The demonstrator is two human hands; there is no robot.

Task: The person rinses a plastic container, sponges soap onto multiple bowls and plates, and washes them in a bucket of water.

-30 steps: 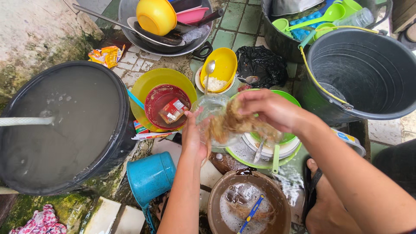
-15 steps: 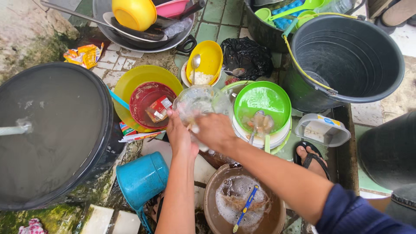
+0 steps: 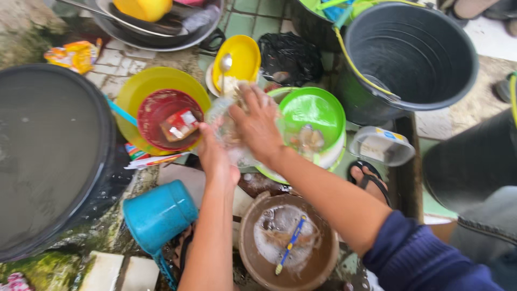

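Clear glass jar (image 3: 231,129) sits between both hands, left hand (image 3: 215,156) gripping, right hand (image 3: 258,126) pressing on it.

Left hand (image 3: 215,156) raised with fingers curled, right hand (image 3: 257,125) palm down beside it, forearms converging, sandalled foot.

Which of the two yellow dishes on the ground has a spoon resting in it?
The smaller yellow bowl, tilted near the black bag, has the metal spoon in it. The larger yellow plate to its left holds a red bowl instead.
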